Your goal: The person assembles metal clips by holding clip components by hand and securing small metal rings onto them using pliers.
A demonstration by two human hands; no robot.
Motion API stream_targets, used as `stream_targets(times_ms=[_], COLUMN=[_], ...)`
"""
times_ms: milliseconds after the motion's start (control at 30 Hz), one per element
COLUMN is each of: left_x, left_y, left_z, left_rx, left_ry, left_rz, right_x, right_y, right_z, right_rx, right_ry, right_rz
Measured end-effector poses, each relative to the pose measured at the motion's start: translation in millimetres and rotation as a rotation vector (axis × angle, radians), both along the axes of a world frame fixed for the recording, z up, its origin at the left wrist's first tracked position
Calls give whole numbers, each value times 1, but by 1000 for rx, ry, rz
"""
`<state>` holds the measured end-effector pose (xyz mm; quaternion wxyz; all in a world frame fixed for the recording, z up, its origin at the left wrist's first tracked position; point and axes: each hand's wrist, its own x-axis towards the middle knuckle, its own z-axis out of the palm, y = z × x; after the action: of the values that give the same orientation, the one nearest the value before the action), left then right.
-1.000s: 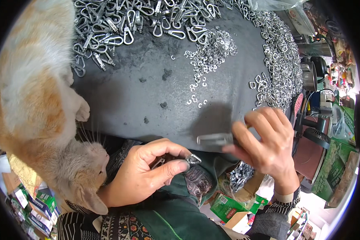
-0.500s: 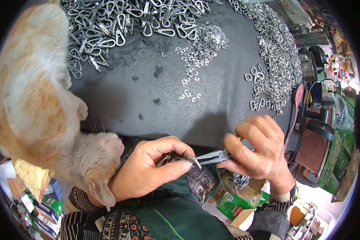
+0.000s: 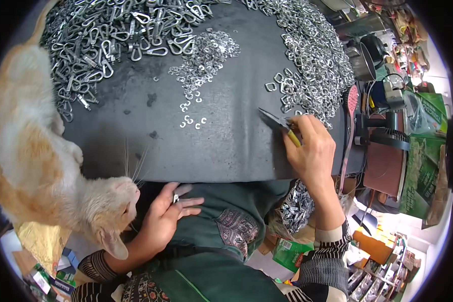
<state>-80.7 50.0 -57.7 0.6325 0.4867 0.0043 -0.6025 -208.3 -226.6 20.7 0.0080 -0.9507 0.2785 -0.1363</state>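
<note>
My right hand [image 3: 313,146] is closed on the yellow handle of a pair of pliers [image 3: 281,122], close over the table's right part. The jaws point to the far left, close to the table surface. Below the table's front edge, over my lap, my left hand [image 3: 167,214] has its fingers stretched out and apart, blurred by motion. A small shiny metal bit [image 3: 175,198] shows among those fingers; I cannot tell if it is worn or lies there. Small C-shaped metal rings [image 3: 189,120] lie loose near the table's middle, below a heap of small rings [image 3: 206,55].
Snap hooks [image 3: 105,38] are heaped at the far left, D-shaped links [image 3: 317,63] at the far right. An orange and white cat [image 3: 30,141] lies along the left edge, its head by my left forearm. A pink brush [image 3: 352,100] and a bag of metal parts [image 3: 297,206] are on the right.
My hands have parted: the right has carried the pliers up and away over the table, the left has dropped back toward my lap and spread its fingers. The view has shifted; the cat's head has moved.
</note>
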Motion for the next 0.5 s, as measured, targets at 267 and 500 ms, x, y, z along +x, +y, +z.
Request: stream_targets(times_ms=[267,500], left_x=[17,38], left_y=[-22,-37], left_z=[57,65], left_rx=[-150,-259], left_ry=[-279,-392], left_rz=[-148,-85], right_x=[19,47], right_y=[35,75], right_z=[28,22], right_rx=[1172,1339], right_ry=[-149,-279], right_rz=[-76,203])
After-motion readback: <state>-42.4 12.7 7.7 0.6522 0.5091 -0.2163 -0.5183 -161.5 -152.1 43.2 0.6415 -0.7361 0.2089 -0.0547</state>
